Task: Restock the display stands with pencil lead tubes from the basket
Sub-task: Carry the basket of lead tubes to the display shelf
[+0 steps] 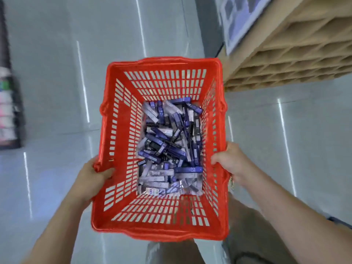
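A red plastic basket (pixel 122 141) with slotted walls is held up over the floor in the middle of the head view. Its bottom is covered with several purple and silver pencil lead tubes (pixel 169 147) lying in a loose heap. My left hand (pixel 93 178) grips the basket's left rim, thumb inside the wall. My right hand (pixel 231 161) grips the right rim, fingers curled over the edge.
A cardboard grid stand (pixel 297 54) with many slanted cells stands at the upper right, with a blurred blue-and-white printed sheet (pixel 240 18) above it. A dark shelf (pixel 8 103) with blurred goods runs along the left edge. Glossy grey floor tiles (pixel 57 92) lie below.
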Tool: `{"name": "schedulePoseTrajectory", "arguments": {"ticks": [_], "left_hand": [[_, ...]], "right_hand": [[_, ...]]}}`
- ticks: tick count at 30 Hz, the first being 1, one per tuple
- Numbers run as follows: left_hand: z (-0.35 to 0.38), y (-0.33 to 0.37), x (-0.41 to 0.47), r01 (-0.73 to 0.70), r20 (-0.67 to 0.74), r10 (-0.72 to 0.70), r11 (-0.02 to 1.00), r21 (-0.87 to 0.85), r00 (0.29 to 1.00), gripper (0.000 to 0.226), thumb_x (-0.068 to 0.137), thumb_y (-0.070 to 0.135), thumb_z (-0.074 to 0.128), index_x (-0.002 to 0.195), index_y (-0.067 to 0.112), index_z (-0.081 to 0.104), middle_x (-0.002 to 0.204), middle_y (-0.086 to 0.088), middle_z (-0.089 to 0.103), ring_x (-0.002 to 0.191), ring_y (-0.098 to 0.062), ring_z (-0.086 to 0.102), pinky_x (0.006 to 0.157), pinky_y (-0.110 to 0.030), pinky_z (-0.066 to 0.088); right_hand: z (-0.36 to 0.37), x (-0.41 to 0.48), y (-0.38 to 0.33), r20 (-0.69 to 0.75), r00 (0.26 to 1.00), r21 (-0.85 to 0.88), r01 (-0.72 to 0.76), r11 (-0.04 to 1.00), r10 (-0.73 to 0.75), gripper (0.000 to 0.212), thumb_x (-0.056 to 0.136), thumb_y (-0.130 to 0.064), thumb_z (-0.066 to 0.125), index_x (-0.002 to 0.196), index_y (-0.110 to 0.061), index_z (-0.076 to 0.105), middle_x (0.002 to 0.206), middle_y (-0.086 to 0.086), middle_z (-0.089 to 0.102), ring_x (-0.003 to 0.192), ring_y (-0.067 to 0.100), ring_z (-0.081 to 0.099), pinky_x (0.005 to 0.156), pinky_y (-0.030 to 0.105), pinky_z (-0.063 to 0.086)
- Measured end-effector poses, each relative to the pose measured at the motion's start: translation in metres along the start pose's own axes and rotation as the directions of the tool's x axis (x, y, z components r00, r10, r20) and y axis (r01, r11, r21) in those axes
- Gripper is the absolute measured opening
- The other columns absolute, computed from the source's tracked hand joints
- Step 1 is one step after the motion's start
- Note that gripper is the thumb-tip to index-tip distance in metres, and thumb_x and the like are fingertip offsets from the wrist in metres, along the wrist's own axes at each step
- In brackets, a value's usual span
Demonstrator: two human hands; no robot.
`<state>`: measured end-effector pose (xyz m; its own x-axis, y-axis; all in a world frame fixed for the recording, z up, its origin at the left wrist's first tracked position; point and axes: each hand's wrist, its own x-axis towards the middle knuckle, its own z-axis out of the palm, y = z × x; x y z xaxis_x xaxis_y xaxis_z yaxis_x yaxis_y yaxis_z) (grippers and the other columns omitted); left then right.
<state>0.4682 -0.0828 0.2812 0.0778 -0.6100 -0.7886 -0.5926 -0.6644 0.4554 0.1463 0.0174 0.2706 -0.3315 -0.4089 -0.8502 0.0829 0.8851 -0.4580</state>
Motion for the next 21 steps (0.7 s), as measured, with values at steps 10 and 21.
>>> {"name": "schedulePoseTrajectory", "arguments": {"ticks": [10,21], "left_hand": [[-0.159,0.158,-0.057,-0.200,-0.422,0.128,0.971,-0.131,0.898,0.018,0.075,0.009,0.066,0.089,0.020,0.067,0.075,0.001,0.072,0.066,-0.023,0.070,0.072,-0.048,0.058],[-0.281,0.415,0.034,-0.311,-0.563,0.214,0.947,-0.080,0.798,0.020,0.076,0.003,0.064,0.090,0.017,0.064,0.076,-0.001,0.071,0.064,-0.022,0.069,0.069,-0.045,0.058]], "right_hand": [[0.023,-0.026,-0.298,0.096,0.926,-0.081,0.373,0.924,-0.365,0.032,0.062,-0.005,0.062,0.092,-0.013,0.071,0.084,0.011,0.075,0.071,0.029,0.070,0.073,0.048,0.060],[0.041,0.028,-0.568,0.049,0.808,-0.169,0.586,0.793,-0.587,0.042,0.079,0.007,0.060,0.108,-0.023,0.065,0.094,0.000,0.074,0.082,0.019,0.072,0.080,0.042,0.060]]}}
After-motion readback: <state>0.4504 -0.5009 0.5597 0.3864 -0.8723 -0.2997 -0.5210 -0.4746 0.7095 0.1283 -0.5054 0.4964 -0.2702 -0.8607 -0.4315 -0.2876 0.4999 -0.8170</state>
